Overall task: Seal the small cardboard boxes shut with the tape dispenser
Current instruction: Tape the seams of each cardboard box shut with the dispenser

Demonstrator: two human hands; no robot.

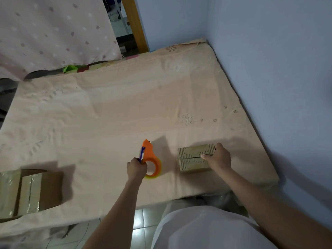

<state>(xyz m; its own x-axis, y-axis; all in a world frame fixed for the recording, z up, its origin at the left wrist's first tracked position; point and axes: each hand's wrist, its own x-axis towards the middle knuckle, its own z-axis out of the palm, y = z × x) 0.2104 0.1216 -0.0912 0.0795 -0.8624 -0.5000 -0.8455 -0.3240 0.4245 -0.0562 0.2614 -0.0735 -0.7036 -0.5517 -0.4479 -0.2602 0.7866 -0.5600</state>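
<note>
The left hand is curled tightly around the handle of the orange tape dispenser, which rests on the bed with its nose pointing away from the person and its yellowish tape roll at the near end, just right of the fist; a blue part runs along the dispenser's left edge above the knuckles. The right hand rests on a small cardboard box, its thumb laid along the seam between the closed top flaps and its fingers wrapped over the box's far right corner. This box sits on the bed just to the right of the dispenser, apart from it, near the bed's front edge. Far to the left, at the frame's edge, an open brown carton lies on the bed with more small boxes standing inside it, their tops glossy. The bed is covered in a peach sheet with faint embroidered flowers. A blue wall borders it on the right, and a spotted pink curtain hangs at the far left. Pale floor tiles show below the bed's edge.
</note>
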